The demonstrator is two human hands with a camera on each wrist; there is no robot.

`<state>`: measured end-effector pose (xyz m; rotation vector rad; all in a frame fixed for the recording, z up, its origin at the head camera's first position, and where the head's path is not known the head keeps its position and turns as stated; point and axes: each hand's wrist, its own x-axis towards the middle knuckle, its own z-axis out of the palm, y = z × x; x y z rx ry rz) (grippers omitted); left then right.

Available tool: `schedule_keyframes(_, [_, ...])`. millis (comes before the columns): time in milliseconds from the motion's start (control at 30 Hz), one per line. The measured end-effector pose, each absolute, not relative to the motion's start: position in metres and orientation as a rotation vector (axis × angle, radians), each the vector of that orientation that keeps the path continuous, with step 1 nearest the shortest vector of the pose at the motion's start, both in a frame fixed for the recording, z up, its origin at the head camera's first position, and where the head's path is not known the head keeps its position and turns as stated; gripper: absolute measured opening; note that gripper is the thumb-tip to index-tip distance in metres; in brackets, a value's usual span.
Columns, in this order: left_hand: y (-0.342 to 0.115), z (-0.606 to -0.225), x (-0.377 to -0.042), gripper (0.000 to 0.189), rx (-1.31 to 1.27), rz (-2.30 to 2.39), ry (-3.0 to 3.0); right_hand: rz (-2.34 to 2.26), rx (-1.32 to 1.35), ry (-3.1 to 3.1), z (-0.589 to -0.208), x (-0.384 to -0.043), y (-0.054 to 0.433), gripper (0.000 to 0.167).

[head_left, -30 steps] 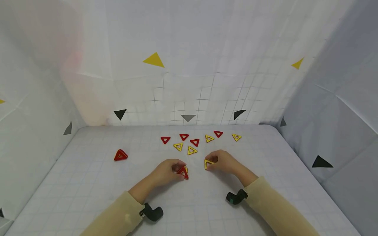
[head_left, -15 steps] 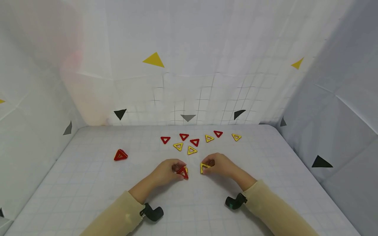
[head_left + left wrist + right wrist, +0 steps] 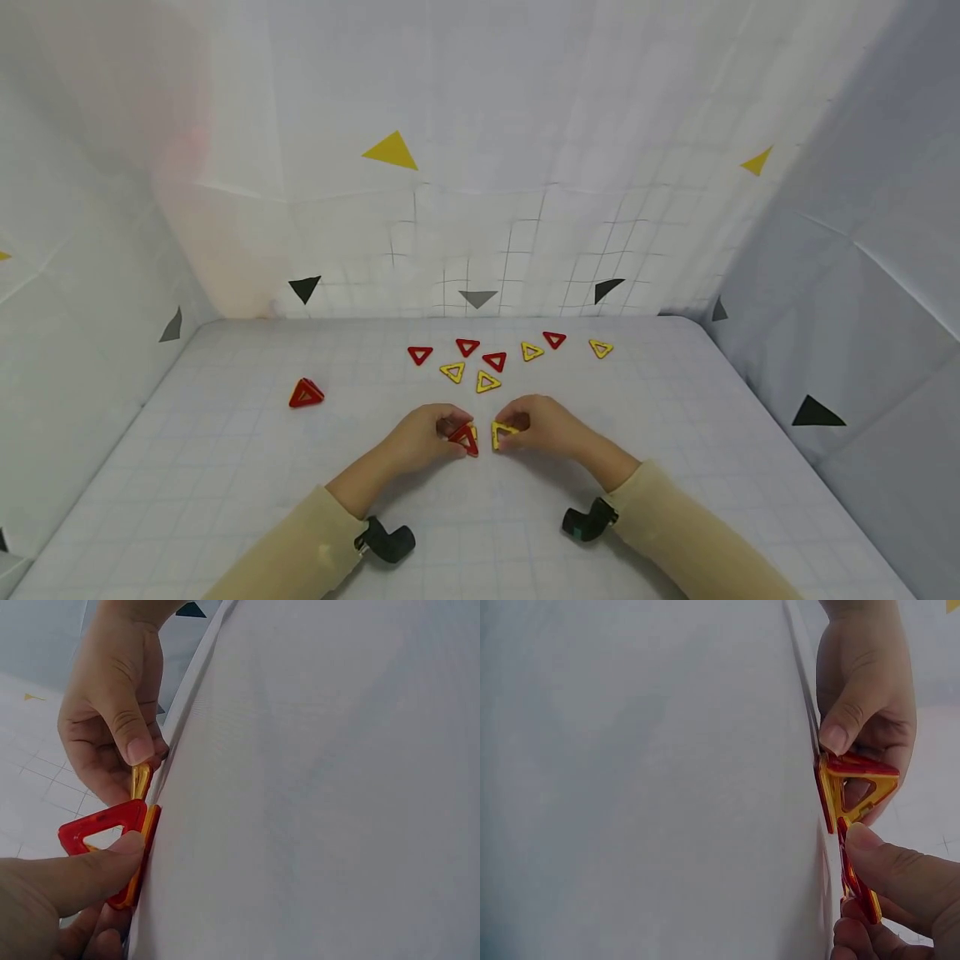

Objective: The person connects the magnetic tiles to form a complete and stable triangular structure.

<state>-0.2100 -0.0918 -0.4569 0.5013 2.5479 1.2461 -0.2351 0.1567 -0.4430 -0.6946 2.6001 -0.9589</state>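
My left hand [image 3: 420, 433] pinches a small group of joined triangular tiles, low over the table in the head view. A red tile [image 3: 133, 814] of this group stands tilted under the thumb, with yellow edges beside it. Opposite, my right hand [image 3: 543, 425] pinches one yellow triangular tile [image 3: 495, 436] between thumb and fingers. In the right wrist view this held tile [image 3: 861, 881] shows red and yellow along its edge. A narrow gap parts the two held pieces in the head view; in both wrist views their edges come close together.
A red triangular pyramid [image 3: 309, 387] stands on the table [image 3: 225, 467] at the left. Behind my hands several flat tiles lie scattered, among them a red tile [image 3: 420, 349] and a yellow tile [image 3: 481, 382]. White cloth walls [image 3: 480, 233] enclose the table's back and sides.
My right hand has moved left and toward me with the yellow tile, closing most of the distance to the left hand. The left hand and its tiles have stayed in place.
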Motion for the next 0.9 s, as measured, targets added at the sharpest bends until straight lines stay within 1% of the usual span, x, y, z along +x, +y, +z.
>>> schedule_keyframes(267, [-0.092, -0.455, -0.208, 0.04, 0.531, 1.264, 2.536, -0.932, -0.723, 2.575, -0.442, -0.235, 0.148, 0.029])
schedule_keyframes(900, [-0.092, -0.457, -0.209, 0.038, 0.509, 1.279, 2.515, -0.901, -0.769, 2.576, -0.442, -0.234, 0.137, 0.029])
